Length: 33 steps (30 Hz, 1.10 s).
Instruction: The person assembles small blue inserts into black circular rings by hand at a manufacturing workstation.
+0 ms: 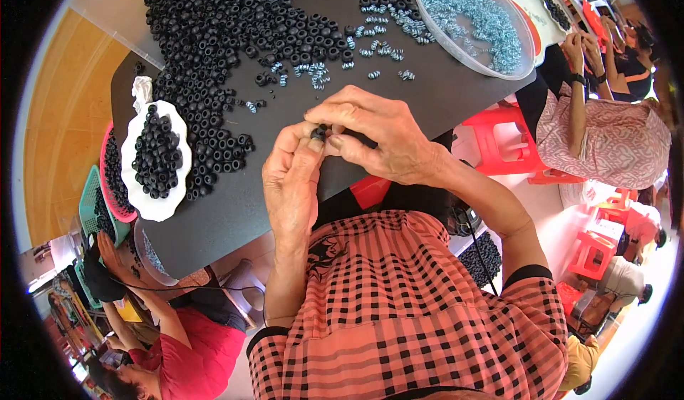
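My left hand [288, 179] and my right hand [377, 136] meet over the front edge of a black table [235, 207]. Together their fingertips pinch a small black rubber ring [318, 133]. A large heap of the same black rings [228, 36] covers the far left of the table. Small silvery-blue metal springs [377, 26] lie scattered beyond my hands. A clear round tub [527, 50] at the far right holds many more springs.
A white scalloped dish [171, 200] of black rings sits at the table's left end, above pink and green baskets [96, 200]. A person in red works at lower left [192, 350]. Another in a patterned top sits at right [613, 143] by red stools [499, 143].
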Each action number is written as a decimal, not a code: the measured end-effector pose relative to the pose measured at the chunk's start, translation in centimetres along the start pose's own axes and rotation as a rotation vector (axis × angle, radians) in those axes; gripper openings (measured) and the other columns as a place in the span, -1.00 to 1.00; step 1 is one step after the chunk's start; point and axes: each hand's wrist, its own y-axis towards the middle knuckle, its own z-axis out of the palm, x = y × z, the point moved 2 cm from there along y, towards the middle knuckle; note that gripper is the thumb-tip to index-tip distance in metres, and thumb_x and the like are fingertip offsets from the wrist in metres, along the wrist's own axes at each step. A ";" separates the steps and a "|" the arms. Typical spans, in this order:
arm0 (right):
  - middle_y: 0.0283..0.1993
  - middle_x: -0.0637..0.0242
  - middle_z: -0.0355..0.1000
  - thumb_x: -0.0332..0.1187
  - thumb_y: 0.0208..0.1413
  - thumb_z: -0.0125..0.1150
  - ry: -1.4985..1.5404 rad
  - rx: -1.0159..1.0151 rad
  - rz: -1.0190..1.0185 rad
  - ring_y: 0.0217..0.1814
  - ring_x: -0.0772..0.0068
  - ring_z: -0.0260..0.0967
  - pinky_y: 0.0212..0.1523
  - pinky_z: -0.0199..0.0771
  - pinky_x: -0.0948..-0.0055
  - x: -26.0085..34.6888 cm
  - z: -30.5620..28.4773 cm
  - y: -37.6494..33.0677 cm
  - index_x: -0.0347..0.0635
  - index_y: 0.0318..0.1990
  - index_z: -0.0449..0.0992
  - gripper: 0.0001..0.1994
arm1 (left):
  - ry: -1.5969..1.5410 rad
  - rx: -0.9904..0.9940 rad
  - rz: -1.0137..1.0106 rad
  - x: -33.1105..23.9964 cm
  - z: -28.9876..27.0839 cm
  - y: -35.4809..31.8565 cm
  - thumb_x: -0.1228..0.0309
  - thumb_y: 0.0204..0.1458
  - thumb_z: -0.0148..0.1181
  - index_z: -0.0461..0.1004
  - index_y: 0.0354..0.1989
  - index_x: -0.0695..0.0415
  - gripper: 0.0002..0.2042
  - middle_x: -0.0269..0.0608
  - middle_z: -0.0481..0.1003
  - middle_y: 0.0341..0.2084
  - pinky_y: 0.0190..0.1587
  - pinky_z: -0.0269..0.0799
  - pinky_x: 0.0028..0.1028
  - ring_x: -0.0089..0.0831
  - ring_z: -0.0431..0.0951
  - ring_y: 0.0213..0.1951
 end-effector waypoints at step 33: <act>-0.17 0.24 0.45 -0.60 -0.14 0.29 0.045 -0.001 0.077 -0.35 0.49 0.44 -0.32 0.49 0.55 0.5 -0.8 1.5 -0.25 -0.09 0.52 -0.64 | -0.018 0.000 0.019 -1.0 0.8 0.8 0.52 0.17 -0.04 0.41 -0.12 0.30 -0.82 -0.19 0.48 -0.19 0.04 0.35 -0.40 -0.46 0.47 -0.13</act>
